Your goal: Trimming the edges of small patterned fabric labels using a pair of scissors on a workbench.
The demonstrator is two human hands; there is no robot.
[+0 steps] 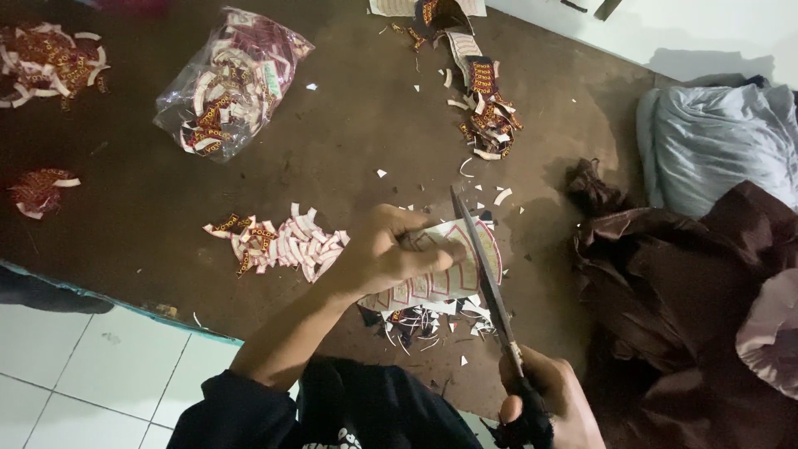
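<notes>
Scissors (pixel 486 274) gripped in the right hand (pixel 549 407) lie across a thin, floppy sheet of printed labels (pixel 440 274) pinched flat by the left hand (pixel 391 254) above the brown mat (pixel 150 216), best held near the cut, probably light and easily torn.

Single head-worn view, looking steeply down.
Close over the hands at bottom centre; brown mat (pixel 150 208) fills most of the frame, white tile floor (pixel 75 374) lower left, dark cloth pile (pixel 682 299) right.
</notes>
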